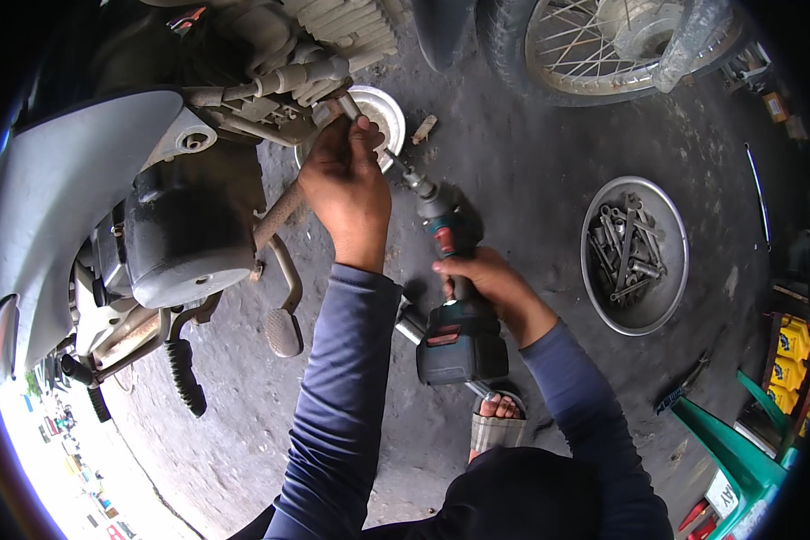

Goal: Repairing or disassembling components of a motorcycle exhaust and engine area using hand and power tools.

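My left hand [349, 193] reaches up to the underside of a motorcycle engine [288, 76]. Its thumb and fingers are closed around a short shiny metal cylinder [350, 106] that looks like a socket, touching or very close to the engine's lower parts. In my right hand [490, 283] is a cordless drill driver [459, 333], dark with a red accent, gripped by its handle. The driver's thin bit [394, 160] points up and left, apart from the left hand. A round pale basin [389, 112] lies on the floor behind the left hand.
To the right stands a metal bowl [679, 261] holding several wrenches and sockets. A wheel [594, 90] is at the top right. The motorcycle's muffler [189, 234] and pedal [283, 333] are on the left. A green plastic stool [729, 450] stands at the lower right.
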{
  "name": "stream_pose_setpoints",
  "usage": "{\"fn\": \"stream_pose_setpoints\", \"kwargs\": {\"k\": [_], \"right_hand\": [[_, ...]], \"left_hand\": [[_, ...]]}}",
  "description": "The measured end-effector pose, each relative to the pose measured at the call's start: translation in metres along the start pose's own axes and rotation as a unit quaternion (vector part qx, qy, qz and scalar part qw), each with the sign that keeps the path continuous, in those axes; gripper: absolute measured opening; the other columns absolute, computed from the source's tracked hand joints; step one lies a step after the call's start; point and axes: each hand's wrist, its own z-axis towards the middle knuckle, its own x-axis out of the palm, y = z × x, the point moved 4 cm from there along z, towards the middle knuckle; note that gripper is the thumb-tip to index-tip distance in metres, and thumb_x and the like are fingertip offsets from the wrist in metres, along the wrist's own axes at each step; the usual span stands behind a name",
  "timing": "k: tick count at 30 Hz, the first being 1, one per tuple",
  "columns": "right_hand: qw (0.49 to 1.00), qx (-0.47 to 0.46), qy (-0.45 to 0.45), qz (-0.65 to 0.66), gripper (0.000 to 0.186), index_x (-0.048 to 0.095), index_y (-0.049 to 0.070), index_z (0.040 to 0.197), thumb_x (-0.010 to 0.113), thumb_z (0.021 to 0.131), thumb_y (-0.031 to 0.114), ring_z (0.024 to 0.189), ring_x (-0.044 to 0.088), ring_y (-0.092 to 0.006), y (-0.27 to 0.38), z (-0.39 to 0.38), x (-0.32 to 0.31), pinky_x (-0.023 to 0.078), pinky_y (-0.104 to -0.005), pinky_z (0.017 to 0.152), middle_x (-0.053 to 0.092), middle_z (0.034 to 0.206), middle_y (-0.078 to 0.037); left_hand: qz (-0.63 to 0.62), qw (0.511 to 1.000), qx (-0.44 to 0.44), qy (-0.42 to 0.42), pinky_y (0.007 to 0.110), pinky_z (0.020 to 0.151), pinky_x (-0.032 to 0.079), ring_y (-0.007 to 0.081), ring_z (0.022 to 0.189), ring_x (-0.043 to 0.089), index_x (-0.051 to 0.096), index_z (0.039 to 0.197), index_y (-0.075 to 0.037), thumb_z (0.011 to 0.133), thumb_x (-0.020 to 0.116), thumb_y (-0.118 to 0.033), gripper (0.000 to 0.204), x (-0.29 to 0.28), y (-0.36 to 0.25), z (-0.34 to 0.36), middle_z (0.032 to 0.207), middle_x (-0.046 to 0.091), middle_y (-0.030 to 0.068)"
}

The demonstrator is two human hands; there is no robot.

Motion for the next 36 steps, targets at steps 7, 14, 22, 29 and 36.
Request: {"fn": "stream_pose_setpoints", "kwargs": {"k": [7, 14, 22, 29, 36], "right_hand": [[0.884, -0.179, -0.341, -0.264, 0.018, 0.062, 0.003, 0.087, 0.074, 0.075, 0.009, 0.060, 0.061, -0.0150, 0.058, 0.010, -0.102, 0.047, -0.0301, 0.055, 0.064, 0.071, -0.005], [0.653, -0.247, -0.487, -0.525, 0.049, 0.049, -0.005, 0.117, 0.069, 0.078, 0.017, 0.108, 0.052, -0.0402, 0.072, -0.016, -0.087, 0.044, -0.0459, 0.092, 0.052, 0.116, -0.025], [0.604, -0.248, -0.170, -0.738, 0.041, 0.055, 0.000, 0.094, 0.075, 0.074, 0.030, 0.081, 0.062, -0.0286, -0.131, -0.023, 0.048, 0.053, -0.0394, 0.061, 0.058, 0.089, -0.013], [0.969, 0.041, -0.006, -0.242, 0.013, 0.050, 0.003, 0.087, 0.056, 0.088, 0.014, 0.052, 0.055, -0.0162, -0.093, -0.011, 0.051, 0.049, -0.0319, 0.047, 0.053, 0.067, -0.008], [0.991, 0.067, 0.014, 0.111, 0.014, 0.046, 0.008, 0.084, 0.054, 0.092, 0.018, 0.052, 0.046, -0.0092, -0.001, 0.002, 0.064, 0.039, -0.0268, 0.045, 0.047, 0.065, 0.000]], "left_hand": [[0.191, 0.978, 0.085, -0.024, 0.027, 0.067, 0.049, 0.0134, 0.068, 0.064, 0.067, 0.088, 0.008, 0.089, 0.065, -0.011, 0.019, -0.001, -0.020, 0.003, 0.074, 0.070, 0.0104], [0.034, 0.999, 0.019, -0.024, 0.025, 0.070, 0.047, 0.0093, 0.071, 0.060, 0.070, 0.093, 0.007, 0.084, 0.071, -0.012, 0.021, -0.004, -0.014, 0.006, 0.078, 0.070, 0.0072], [0.024, 0.999, -0.028, -0.018, 0.023, 0.067, 0.046, 0.0082, 0.069, 0.058, 0.071, 0.092, 0.007, 0.084, 0.071, -0.011, 0.019, -0.007, -0.009, 0.005, 0.078, 0.069, 0.0049], [-0.008, 0.996, -0.084, -0.003, 0.023, 0.067, 0.045, 0.0080, 0.070, 0.057, 0.070, 0.094, 0.006, 0.085, 0.071, -0.012, 0.020, -0.016, -0.003, 0.008, 0.078, 0.068, 0.0042], [-0.012, 0.998, -0.058, -0.007, 0.024, 0.069, 0.044, 0.0093, 0.072, 0.058, 0.070, 0.094, 0.007, 0.085, 0.071, -0.011, 0.020, -0.008, -0.003, 0.009, 0.079, 0.069, 0.0051]]}}
